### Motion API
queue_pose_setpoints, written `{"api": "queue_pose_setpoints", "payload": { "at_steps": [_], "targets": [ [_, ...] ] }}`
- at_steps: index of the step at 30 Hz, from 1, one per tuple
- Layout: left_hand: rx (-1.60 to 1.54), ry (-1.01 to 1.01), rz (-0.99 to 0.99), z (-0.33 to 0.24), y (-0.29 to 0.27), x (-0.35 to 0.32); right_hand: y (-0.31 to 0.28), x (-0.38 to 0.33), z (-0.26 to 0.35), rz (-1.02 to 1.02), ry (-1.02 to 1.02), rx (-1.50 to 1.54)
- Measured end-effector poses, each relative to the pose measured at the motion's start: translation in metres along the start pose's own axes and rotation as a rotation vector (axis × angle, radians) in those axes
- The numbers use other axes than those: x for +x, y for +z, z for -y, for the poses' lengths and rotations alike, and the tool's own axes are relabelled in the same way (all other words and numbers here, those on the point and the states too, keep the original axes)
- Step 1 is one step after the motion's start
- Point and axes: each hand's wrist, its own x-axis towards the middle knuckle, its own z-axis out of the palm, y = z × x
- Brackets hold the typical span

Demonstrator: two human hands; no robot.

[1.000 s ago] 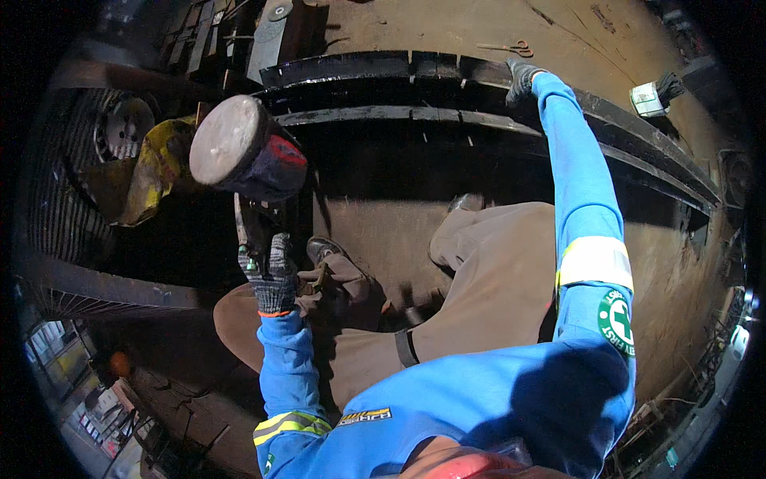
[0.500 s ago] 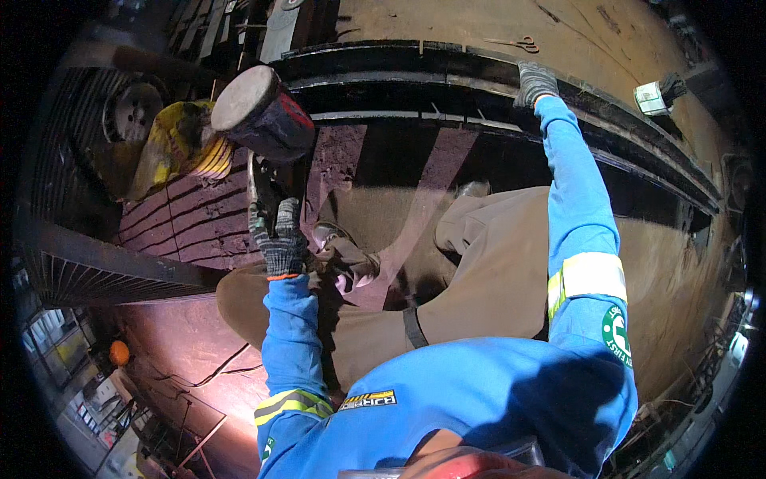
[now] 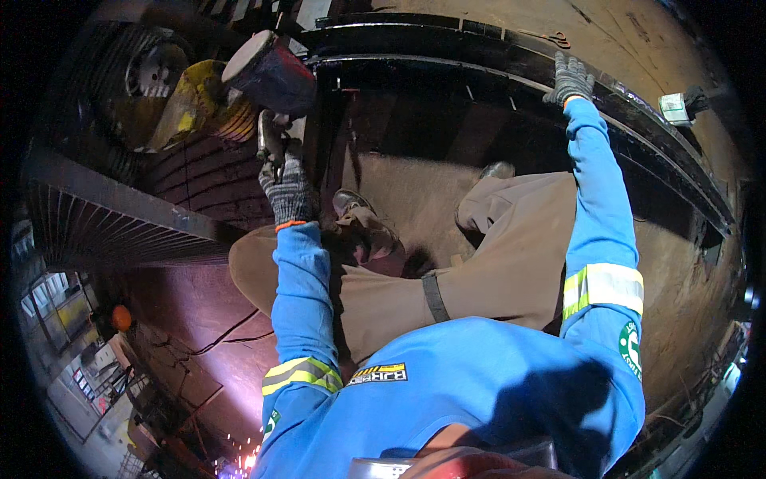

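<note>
My left hand (image 3: 289, 188), in a grey knit glove, is closed around the handle of a heavy sledgehammer (image 3: 267, 76), whose dark round head with a pale face is lifted up at the upper left. My right hand (image 3: 570, 78), also gloved, rests flat on a long black steel beam (image 3: 479, 60) that runs across the top of the view. Both sleeves are blue with reflective bands. My tan trousers (image 3: 479, 271) and work boots (image 3: 361, 209) stand on dusty ground below the beam.
A yellow object (image 3: 187, 104) lies beside a ribbed coil at the upper left. A metal grating (image 3: 104, 223) slopes along the left. A small white-green box (image 3: 674, 106) sits on the beam at the far right. Cables (image 3: 223, 339) trail over the lit floor at lower left.
The hammer head has stayed raised while drifting slightly upward and right. My right hand has kept its place on the beam. The floor at lower left has brightened.
</note>
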Motion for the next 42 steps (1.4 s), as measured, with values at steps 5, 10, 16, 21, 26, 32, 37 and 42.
{"api": "queue_pose_setpoints", "payload": {
  "at_steps": [5,10,16,21,26,32,37,42],
  "targets": [
    [-0.331,-0.214,-0.054,0.021,0.003,0.013,-0.036,-0.07,0.021,-0.176,-0.27,0.236],
    [-0.213,-0.15,-0.022,0.01,0.007,0.02,-0.037,-0.224,0.118,0.051,-0.791,0.556],
    [-0.588,-0.56,-0.01,-0.018,-0.007,0.026,0.006,-0.248,0.158,0.296,-1.07,0.426],
    [-0.527,-0.332,0.019,0.008,-0.008,0.026,0.026,-0.229,0.167,0.318,-1.039,0.316],
    [-0.545,-0.431,-0.199,-0.043,-0.004,0.018,0.027,-0.229,0.172,0.372,-1.014,0.292],
    [-0.449,-0.499,-0.209,-0.04,0.006,0.02,0.034,-0.225,0.168,0.412,-0.987,0.278],
    [-0.359,-0.519,-0.176,-0.043,-0.002,0.017,0.027,-0.23,0.174,0.469,-1.014,0.257],
    [-0.438,-0.362,-0.05,-0.05,0.029,0.009,0.02,-0.236,0.165,0.53,-0.937,0.224]
  ]
}}
